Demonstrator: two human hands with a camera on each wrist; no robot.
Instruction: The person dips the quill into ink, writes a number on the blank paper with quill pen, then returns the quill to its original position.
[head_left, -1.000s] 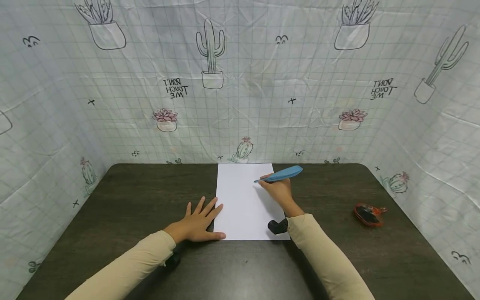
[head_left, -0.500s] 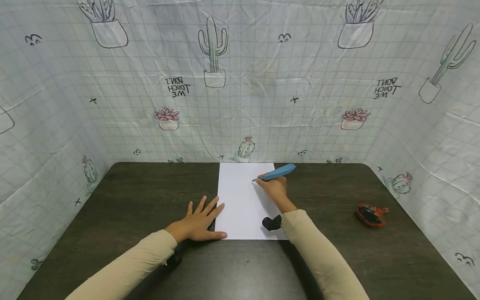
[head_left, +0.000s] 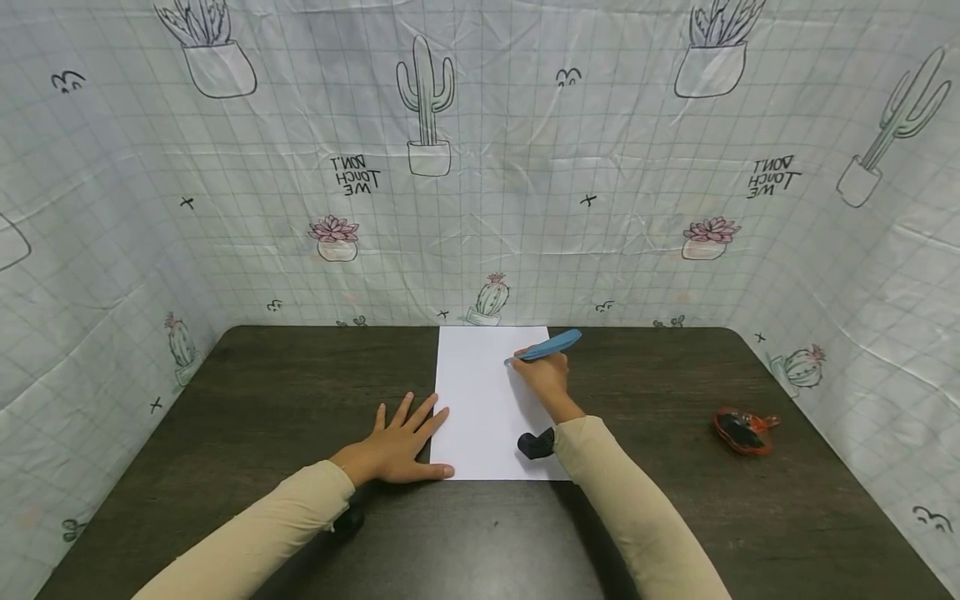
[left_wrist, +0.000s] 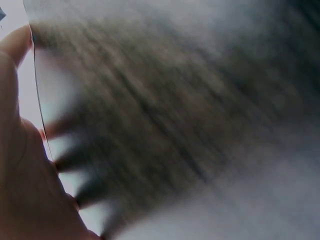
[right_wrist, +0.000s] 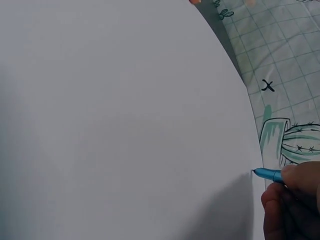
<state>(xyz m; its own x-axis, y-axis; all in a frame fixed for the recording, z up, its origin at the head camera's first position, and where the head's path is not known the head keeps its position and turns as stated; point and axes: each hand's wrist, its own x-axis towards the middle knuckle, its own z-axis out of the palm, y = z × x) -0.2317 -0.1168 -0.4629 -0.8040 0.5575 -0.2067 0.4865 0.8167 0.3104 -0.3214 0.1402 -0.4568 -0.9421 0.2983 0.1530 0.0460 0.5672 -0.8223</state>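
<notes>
A white sheet of paper (head_left: 472, 400) lies on the dark table, its far end at the table's back edge. My right hand (head_left: 546, 379) pinches a blue feather-shaped pen (head_left: 555, 343) over the upper right part of the sheet, the feather end leaning up to the right. In the right wrist view the pen's dark tip (right_wrist: 255, 171) is right at the paper, with the thumb (right_wrist: 302, 177) along the barrel. Fingers spread, my left hand (head_left: 393, 450) rests flat across the sheet's lower left edge, thumb and index fingertip on the paper. Its fingers are partly cut off in the left wrist view.
An orange-rimmed object (head_left: 742, 431) with a dark middle lies on the right of the table (head_left: 300, 375). Cloth (head_left: 510, 208) printed with cacti hangs behind and at both sides. Black wrist devices show under both sleeves, the right one (head_left: 536, 444) over the paper.
My right hand and forearm have shifted slightly left, and the pen's feather end has swung left. The left hand stays in place on the paper.
</notes>
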